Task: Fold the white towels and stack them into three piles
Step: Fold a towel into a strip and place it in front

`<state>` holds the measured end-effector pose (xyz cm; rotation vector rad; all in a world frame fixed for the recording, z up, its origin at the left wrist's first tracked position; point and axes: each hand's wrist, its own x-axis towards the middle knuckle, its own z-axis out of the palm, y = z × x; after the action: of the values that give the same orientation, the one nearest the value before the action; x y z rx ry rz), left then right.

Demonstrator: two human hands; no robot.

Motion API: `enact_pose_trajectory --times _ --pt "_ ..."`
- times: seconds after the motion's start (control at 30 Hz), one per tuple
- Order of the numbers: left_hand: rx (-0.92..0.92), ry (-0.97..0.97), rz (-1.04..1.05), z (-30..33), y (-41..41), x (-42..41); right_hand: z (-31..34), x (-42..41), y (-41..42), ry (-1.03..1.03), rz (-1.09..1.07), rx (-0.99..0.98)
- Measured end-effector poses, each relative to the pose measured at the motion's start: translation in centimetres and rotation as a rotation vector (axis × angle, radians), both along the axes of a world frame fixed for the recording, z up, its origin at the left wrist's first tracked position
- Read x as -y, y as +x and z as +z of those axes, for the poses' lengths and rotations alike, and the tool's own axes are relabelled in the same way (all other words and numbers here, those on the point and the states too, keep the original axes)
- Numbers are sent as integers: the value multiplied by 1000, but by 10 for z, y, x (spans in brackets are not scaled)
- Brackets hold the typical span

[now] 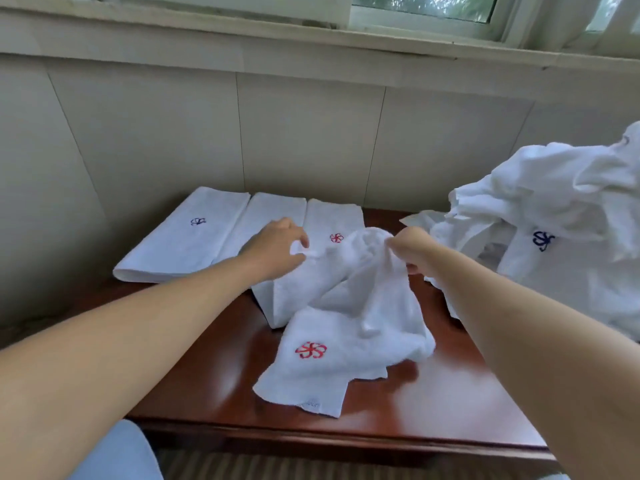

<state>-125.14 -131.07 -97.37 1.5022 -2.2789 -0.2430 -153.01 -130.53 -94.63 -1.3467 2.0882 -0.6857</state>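
So my left hand [277,249] and right hand [408,249] each pinch the towel [346,327] by its top edge, lifting it to spread for folding.

Three folded towels [239,233] side by side at tabletop [214,386] rear-left; unfolded heap [554,220] right; loose towel [346,327] centre, in front.

Glossy wood table [214,386], panelled wall [304,126], window [422,8] w/ sill

The hem tag [313,406] on the towel [332,355] is unreadable.
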Motion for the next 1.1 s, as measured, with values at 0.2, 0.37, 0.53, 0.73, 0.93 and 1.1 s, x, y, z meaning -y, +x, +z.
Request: enact_pose_trajectory --times 0.2,0.37,0.53,0.73,0.93,1.1 --pt "206 -3 47 -76 -7 -6 -70 2 -9 -47 111 -76" --pt "227 86 -14 -76 -21 6 -98 7 -12 -131 82 5" --pt "435 -3 -20 -66 -26 0 -92 5 -20 -179 99 162" --pt "4 201 -63 32 -1 -12 -39 -6 -16 -59 195 551" --pt "-162 -408 285 65 -14 8 -13 -12 -29 -81 168 888" --pt "105 120 113 -18 -16 5 -54 -14 -30 -43 83 219"
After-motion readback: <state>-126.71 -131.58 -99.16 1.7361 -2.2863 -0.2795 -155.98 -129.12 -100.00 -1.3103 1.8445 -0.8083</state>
